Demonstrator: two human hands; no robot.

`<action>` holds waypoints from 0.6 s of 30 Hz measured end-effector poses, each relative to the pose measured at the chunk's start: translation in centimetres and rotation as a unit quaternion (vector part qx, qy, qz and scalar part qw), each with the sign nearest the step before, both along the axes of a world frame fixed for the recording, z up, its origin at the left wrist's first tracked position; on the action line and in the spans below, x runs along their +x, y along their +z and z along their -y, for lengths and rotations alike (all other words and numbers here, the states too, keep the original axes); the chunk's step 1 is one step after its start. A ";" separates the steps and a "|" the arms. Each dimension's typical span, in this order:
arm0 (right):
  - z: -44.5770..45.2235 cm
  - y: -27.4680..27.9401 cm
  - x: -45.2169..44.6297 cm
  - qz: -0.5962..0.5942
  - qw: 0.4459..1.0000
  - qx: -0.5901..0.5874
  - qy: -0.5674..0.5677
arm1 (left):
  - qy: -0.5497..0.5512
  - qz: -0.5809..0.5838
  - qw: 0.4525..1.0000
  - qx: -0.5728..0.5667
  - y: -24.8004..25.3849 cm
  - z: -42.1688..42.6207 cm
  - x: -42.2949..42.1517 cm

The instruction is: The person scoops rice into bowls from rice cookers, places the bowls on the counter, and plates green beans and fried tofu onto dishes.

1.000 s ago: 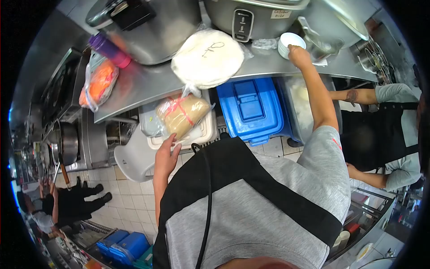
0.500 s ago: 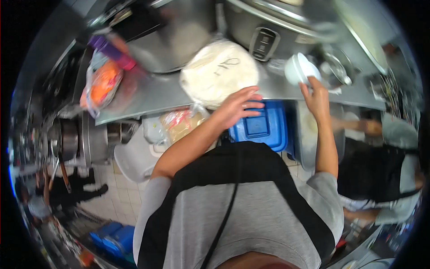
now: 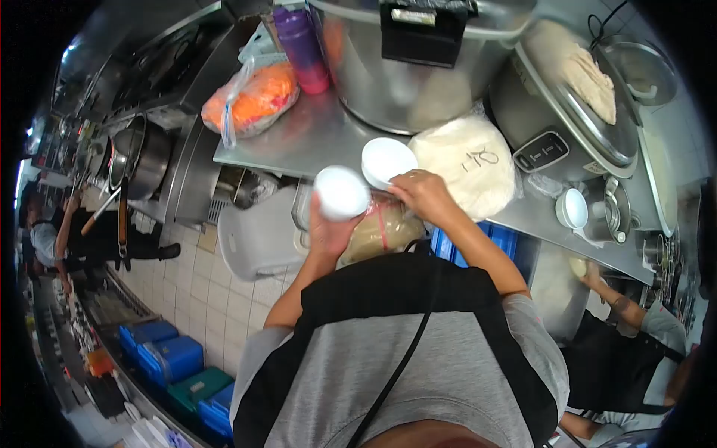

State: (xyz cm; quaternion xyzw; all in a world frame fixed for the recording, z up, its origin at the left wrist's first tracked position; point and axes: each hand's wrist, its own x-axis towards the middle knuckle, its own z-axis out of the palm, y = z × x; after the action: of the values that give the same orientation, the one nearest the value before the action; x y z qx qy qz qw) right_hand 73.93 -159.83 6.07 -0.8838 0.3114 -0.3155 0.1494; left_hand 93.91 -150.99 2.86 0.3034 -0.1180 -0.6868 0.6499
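Note:
My left hand is closed round a small white bowl, slightly blurred, held just off the counter's front edge. A second white bowl is at the counter edge right beside it, its opening facing up. The fingers of my right hand pinch that bowl's near rim. Right of it lies a round, flat, cream-coloured stack in a clear bag with black marker writing on top. Below my hands, a bag of tan contents with a red stripe is partly hidden.
On the steel counter stand a purple-pink bottle, a bag of orange contents, a large metal pot and a rice cooker. Another white bowl sits at right. A co-worker works close on my right.
My view has turned left. My right hand has carried white bowls from beside the rice cooker to the left. My left hand, empty and open before, now holds one bowl.

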 end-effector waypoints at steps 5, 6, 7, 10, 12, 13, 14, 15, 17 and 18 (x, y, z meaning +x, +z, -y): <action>2.9 -5.5 4.1 -0.156 0.983 -0.088 -0.046 | 0.086 -0.030 0.994 0.063 -0.9 -3.6 8.7; 2.8 -4.3 4.6 -0.186 0.980 -0.049 -0.053 | 0.097 -0.029 0.993 0.066 -1.2 -3.8 10.0; 3.2 -2.8 4.6 -0.142 0.982 -0.110 -0.049 | 0.107 -0.028 0.991 0.070 -1.6 -3.8 11.2; 3.9 8.1 3.1 -0.029 0.956 -0.287 -0.048 | 0.111 -0.018 0.992 0.057 -0.9 -3.2 13.3; 5.4 15.2 0.9 -0.013 0.910 -0.407 -0.071 | 0.119 -0.022 0.992 0.045 -0.3 -2.2 13.9; 6.1 18.2 0.2 -0.025 0.877 -0.473 -0.083 | 0.120 -0.023 0.992 0.039 -0.1 -1.5 14.0; 7.1 20.1 -0.1 -0.056 0.862 -0.497 -0.079 | 0.122 -0.025 0.992 0.032 0.3 -0.9 14.0; 8.3 21.5 -0.4 -0.086 0.845 -0.522 -0.074 | 0.127 -0.027 0.991 0.023 0.6 -0.2 13.9; 10.7 23.1 -1.1 -0.166 0.828 -0.536 -0.015 | 0.148 -0.038 0.988 0.014 1.0 1.1 13.2; 11.4 23.9 -1.3 -0.182 0.822 -0.539 0.025 | 0.160 -0.043 0.986 0.011 1.2 1.6 12.9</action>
State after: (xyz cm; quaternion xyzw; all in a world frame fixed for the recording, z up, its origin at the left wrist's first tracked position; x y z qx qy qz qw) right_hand 72.67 -171.23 29.95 -0.8723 0.0915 -0.2623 -0.4025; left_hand 106.78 -152.58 4.02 0.2955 -0.0323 -0.5874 0.7527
